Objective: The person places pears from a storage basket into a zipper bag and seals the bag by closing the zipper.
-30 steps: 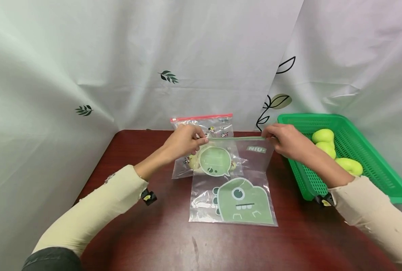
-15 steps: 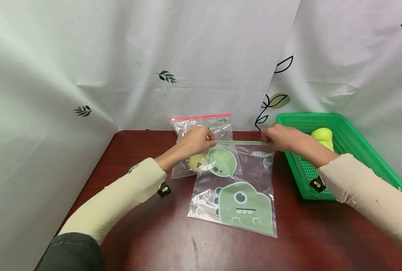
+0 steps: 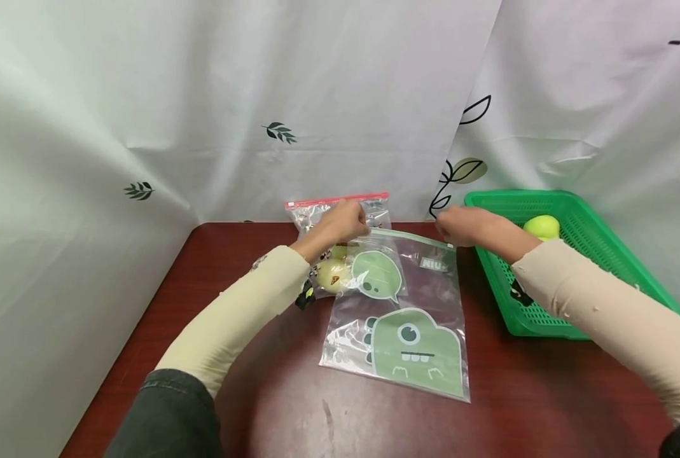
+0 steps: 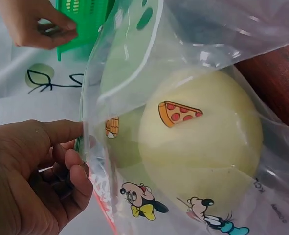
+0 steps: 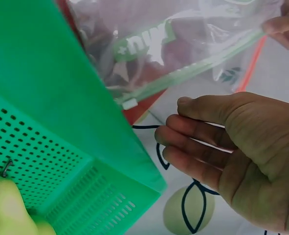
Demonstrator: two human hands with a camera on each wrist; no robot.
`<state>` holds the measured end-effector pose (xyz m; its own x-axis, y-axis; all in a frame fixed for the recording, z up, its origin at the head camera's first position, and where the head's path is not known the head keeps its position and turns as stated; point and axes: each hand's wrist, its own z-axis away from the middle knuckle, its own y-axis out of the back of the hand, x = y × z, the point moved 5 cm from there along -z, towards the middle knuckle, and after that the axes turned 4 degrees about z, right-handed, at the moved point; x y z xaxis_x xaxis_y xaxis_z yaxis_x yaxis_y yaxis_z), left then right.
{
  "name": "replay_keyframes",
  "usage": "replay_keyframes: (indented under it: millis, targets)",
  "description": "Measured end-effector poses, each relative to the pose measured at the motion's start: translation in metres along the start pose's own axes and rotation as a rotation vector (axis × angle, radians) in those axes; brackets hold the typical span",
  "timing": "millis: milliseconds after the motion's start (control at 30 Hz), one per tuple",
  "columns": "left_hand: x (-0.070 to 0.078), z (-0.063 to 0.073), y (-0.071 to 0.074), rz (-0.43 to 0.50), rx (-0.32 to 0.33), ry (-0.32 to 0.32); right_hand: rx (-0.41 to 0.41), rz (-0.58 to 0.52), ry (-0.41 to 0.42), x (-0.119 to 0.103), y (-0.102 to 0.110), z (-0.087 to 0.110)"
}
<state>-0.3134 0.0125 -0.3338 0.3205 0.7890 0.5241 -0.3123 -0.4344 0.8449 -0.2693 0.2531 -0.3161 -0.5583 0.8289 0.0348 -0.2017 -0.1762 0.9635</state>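
A clear zip bag (image 3: 416, 350) with a green dinosaur print and green zip strip lies spread over the table. My left hand (image 3: 341, 224) pinches the left part of its top edge; in the left wrist view the thumb and fingers grip the strip. Just beyond the strip's right end is my right hand (image 3: 465, 226). In the right wrist view its fingers are loosely bent and hold nothing, close to the white slider (image 5: 129, 104). Behind lies another zip bag (image 3: 376, 207) with a red strip and cartoon prints, holding a round pale-yellow fruit (image 4: 208, 142); the dinosaur bag partly covers it.
A green plastic basket (image 3: 609, 238) stands at the right, under my right forearm. Pears (image 5: 7, 208) lie in it, mostly hidden by the arm in the head view. A white patterned curtain (image 3: 340, 95) hangs behind the dark red table (image 3: 259, 407).
My right hand has let go of the bag's top right corner, and the strip now slopes down to the right. My left hand has shifted right and slightly away, still pinching the edge.
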Motion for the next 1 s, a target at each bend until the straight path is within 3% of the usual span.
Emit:
replay_keyframes:
  millis: [200,233,300,400,533,600,700,767,867,1000]
  targets:
    - [-0.065,-0.065,-0.023,0.009,-0.002,-0.008,0.061,-0.021,0.052,-0.006,0.008,0.004]
    - [-0.074,-0.071,-0.025,0.017,0.004,-0.015,0.076,-0.034,0.060,-0.007,0.009,0.006]
    - [-0.077,-0.068,-0.019,0.043,0.000,0.001,0.110,-0.059,0.072,-0.008,0.014,0.011]
    - [-0.081,-0.049,-0.003,0.096,0.014,0.022,0.159,-0.070,0.074,-0.007,0.021,0.023]
    - [-0.070,0.006,0.027,0.193,0.070,0.118,0.206,-0.068,0.068,-0.002,0.026,0.042]
    - [-0.069,0.031,0.040,0.243,0.132,0.176,0.230,-0.072,0.067,0.000,0.027,0.054]
    - [-0.090,0.053,0.051,0.305,0.214,0.231,0.272,-0.071,0.071,0.004,0.026,0.073]
    - [-0.108,0.063,0.052,0.331,0.230,0.282,0.293,-0.060,0.057,0.009,0.024,0.088]
    - [-0.132,0.076,0.047,0.423,0.178,0.385,0.287,-0.051,0.018,0.020,0.018,0.107]
    - [-0.154,0.085,0.027,0.688,0.029,0.526,0.234,-0.054,-0.050,0.037,0.007,0.124]
